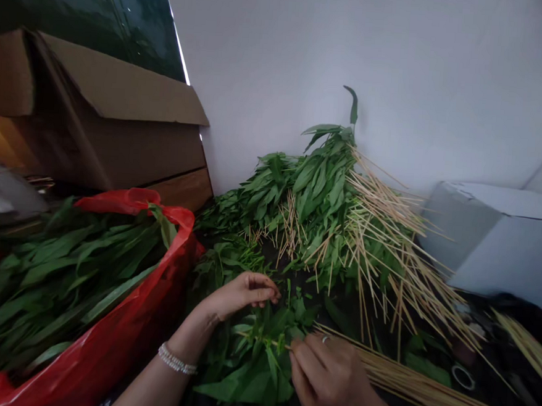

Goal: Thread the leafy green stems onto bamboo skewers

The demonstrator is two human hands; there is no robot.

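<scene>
My right hand (326, 371), wearing a ring, is closed on a thin pale stick (284, 345) whose length runs left among green leaves (259, 378). The stick is largely covered by the foliage, and the fingertips are partly hidden. Above the same leaves hovers my left hand (249, 290), its fingers curled and drawn together near the thumb. Whatever lies between those fingertips is too small to make out. A beaded bracelet (176, 360) circles the left wrist. Small cut green bits (293, 288) are scattered just beyond the hands.
A red plastic bag (153, 294) full of long leaves stands at left, before an open cardboard box (135, 150). Leafy bunches on sticks (319, 181) lean against the wall. Loose thin sticks (425, 387) lie at right, near a tape roll (463, 376) and a white box (505, 238).
</scene>
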